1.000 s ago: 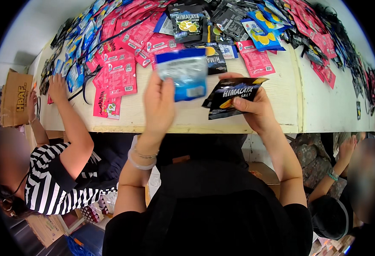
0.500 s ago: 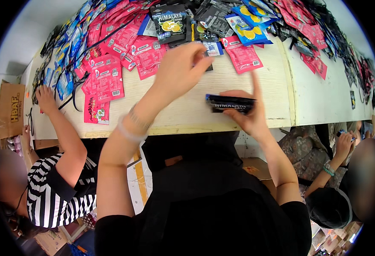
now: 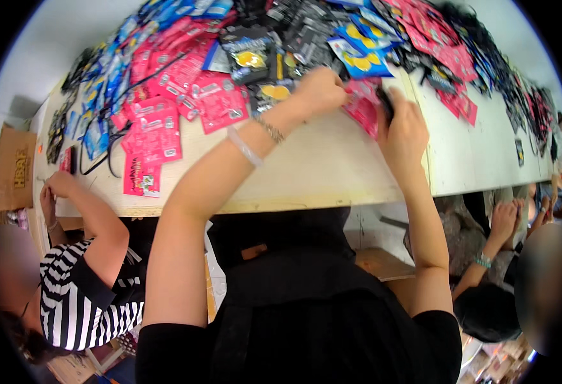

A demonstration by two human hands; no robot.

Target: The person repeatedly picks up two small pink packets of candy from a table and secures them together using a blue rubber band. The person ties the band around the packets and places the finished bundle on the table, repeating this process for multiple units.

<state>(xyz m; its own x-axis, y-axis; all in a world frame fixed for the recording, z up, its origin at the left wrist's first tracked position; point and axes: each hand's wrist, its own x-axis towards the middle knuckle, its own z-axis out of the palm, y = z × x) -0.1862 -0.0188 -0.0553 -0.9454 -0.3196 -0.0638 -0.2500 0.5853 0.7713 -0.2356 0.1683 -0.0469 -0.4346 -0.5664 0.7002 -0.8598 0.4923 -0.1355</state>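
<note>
Remotely, over the pale table (image 3: 281,179), I log: right hand (image 3: 404,128) clasping a dark packet (image 3: 385,105); left hand (image 3: 322,95) curled beside a pink packet (image 3: 361,110), itself between the 2; left's grip I can't make out.

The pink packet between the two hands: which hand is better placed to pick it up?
Probably the left hand: it is close beside the pink packet and no packet clearly shows in it, though its grip is blurred. The right hand holds a black packet.

A pale table (image 3: 306,176) carries a heap of pink, blue and black packets (image 3: 253,60).
</note>
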